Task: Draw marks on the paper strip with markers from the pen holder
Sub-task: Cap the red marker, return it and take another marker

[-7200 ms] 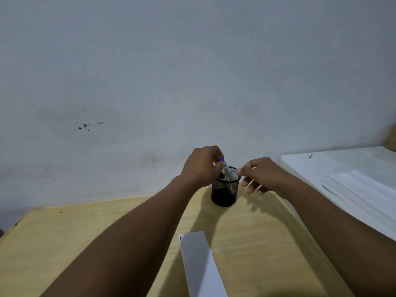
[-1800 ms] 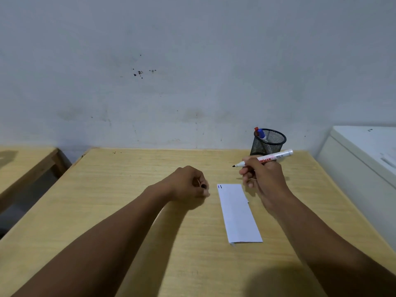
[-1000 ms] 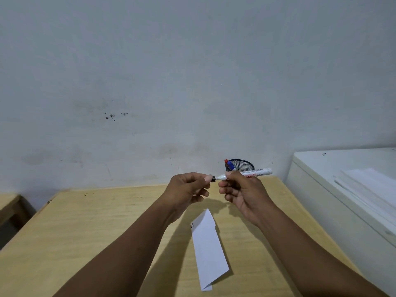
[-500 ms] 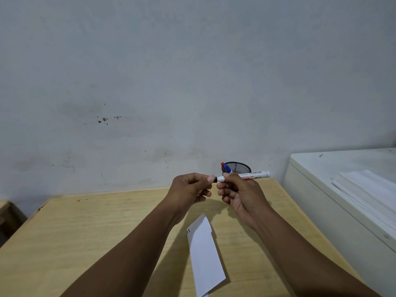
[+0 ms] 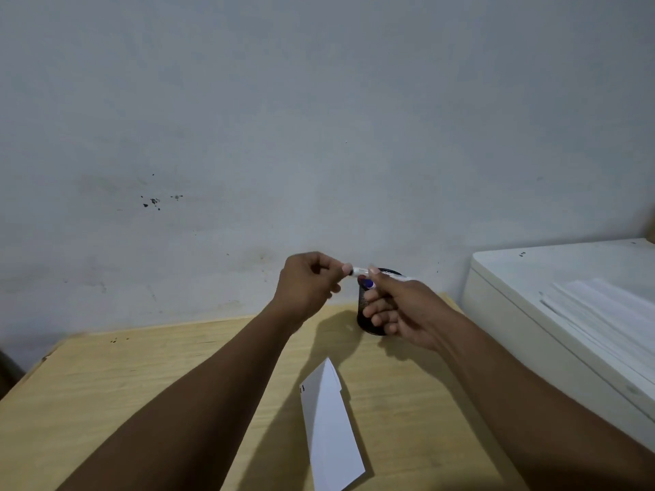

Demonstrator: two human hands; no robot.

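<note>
Two hands meet just above and in front of the pen holder (image 5: 368, 313), and the marker (image 5: 358, 270) lies between them. My right hand (image 5: 400, 306) is clenched around the white barrel, so the marker's long axis runs nearly level, tip end pointing left toward my left hand (image 5: 307, 281) and tail end reaching right over the holder's rim. My left fingers pinch something small and dark at that tip end; I judge it is the cap, though it is too small to be sure. The next move turns on that axis: whatever the left hand does must go straight along the barrel. The holder is black wire mesh, round, with a blue-capped marker (image 5: 369, 284) poking from it just beside my right thumb. The paper strip (image 5: 329, 427) lies flat on the pale wooden table (image 5: 124, 384), nearer me than the holder, thin, white, long and narrow, with a small dark mark near its far left corner.
</note>
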